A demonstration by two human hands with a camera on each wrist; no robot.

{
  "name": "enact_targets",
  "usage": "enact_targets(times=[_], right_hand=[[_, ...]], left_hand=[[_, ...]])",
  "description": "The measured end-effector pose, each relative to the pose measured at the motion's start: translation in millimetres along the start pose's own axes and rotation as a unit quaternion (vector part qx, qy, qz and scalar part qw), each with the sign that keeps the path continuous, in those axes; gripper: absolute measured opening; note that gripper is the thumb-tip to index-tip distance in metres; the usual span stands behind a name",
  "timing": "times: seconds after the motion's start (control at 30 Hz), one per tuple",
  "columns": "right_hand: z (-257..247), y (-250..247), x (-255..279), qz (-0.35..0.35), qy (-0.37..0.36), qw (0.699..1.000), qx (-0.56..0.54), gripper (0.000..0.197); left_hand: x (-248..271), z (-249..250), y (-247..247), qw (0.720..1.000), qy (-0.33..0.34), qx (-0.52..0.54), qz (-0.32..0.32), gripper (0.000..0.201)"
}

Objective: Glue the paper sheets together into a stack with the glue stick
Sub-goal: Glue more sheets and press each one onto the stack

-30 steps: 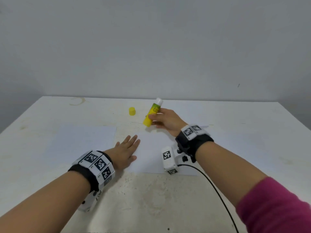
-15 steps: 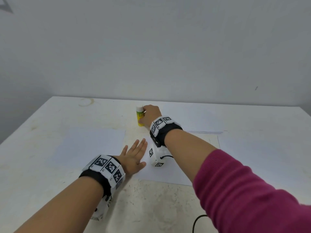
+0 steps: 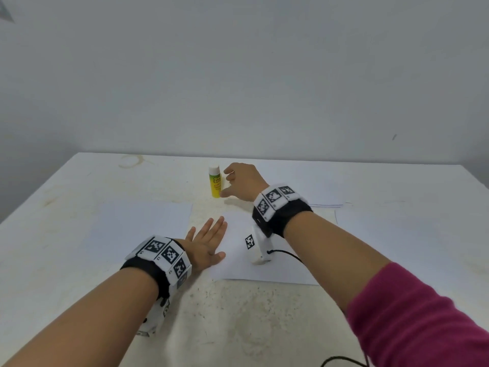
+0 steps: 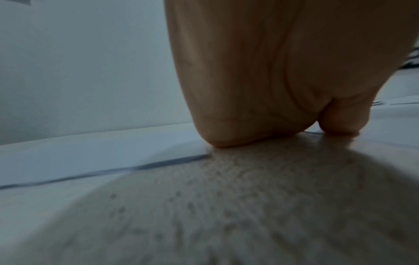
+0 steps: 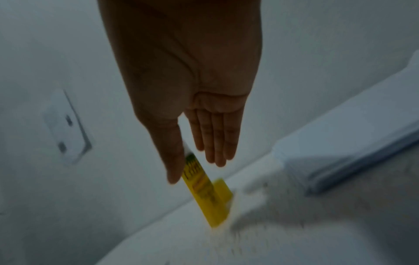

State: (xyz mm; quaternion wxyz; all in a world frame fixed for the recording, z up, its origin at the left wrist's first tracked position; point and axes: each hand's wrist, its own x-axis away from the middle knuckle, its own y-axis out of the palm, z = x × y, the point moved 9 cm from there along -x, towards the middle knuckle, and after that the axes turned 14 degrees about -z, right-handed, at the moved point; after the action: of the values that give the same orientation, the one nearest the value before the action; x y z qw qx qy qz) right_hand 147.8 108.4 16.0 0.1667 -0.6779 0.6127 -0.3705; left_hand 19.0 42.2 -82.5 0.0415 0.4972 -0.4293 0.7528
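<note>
The yellow glue stick (image 3: 214, 185) with its white tip up stands upright on the table, behind the papers. My right hand (image 3: 239, 181) hovers just to its right, fingers straight and off it. In the right wrist view the glue stick (image 5: 201, 186) shows between thumb and fingers (image 5: 217, 143), with a blurred yellow piece (image 5: 223, 190) behind it. My left hand (image 3: 209, 237) lies flat, fingers spread, on the left edge of the middle paper sheet (image 3: 272, 263). The left wrist view shows the heel of my left hand (image 4: 249, 107) pressed down beside a sheet (image 4: 90, 157).
Another sheet (image 3: 140, 223) lies to the left and one (image 3: 397, 234) to the right. A thin stack of sheets (image 3: 312, 186) sits at the back right. The white table (image 3: 79, 260) is stained; a black cable (image 3: 341, 361) trails at the near edge.
My right hand carried the glue stick leftward, stood it upright on the table and let go. The left hand stayed flat on the sheet.
</note>
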Motion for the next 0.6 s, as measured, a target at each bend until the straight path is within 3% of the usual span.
enact_targets(times=[0.13, 0.23, 0.33, 0.43, 0.5, 0.6], right_hand=[[11, -24, 61, -0.033, -0.021, 0.999, 0.025, 0.059], [62, -45, 107, -0.084, 0.095, 0.979, 0.157, 0.059], [142, -61, 153, -0.107, 0.25, 0.947, 0.172, 0.087], [199, -54, 181, -0.102, 0.331, 0.919, 0.187, 0.125], [220, -44, 188, -0.113, 0.352, 0.907, 0.202, 0.13], [229, -40, 191, -0.107, 0.346, 0.913, 0.187, 0.121]], left_hand=[[3, 2, 0, 1.0, -0.009, -0.012, -0.012, 0.073], [6, 4, 1, 0.999, -0.018, -0.032, -0.031, 0.08], [7, 6, -3, 0.999, -0.02, -0.022, -0.043, 0.086], [5, 3, -7, 0.998, -0.017, -0.006, -0.053, 0.089], [5, 0, -8, 0.997, -0.018, -0.03, -0.063, 0.095], [1, -5, -6, 0.996, -0.03, -0.063, -0.061, 0.099]])
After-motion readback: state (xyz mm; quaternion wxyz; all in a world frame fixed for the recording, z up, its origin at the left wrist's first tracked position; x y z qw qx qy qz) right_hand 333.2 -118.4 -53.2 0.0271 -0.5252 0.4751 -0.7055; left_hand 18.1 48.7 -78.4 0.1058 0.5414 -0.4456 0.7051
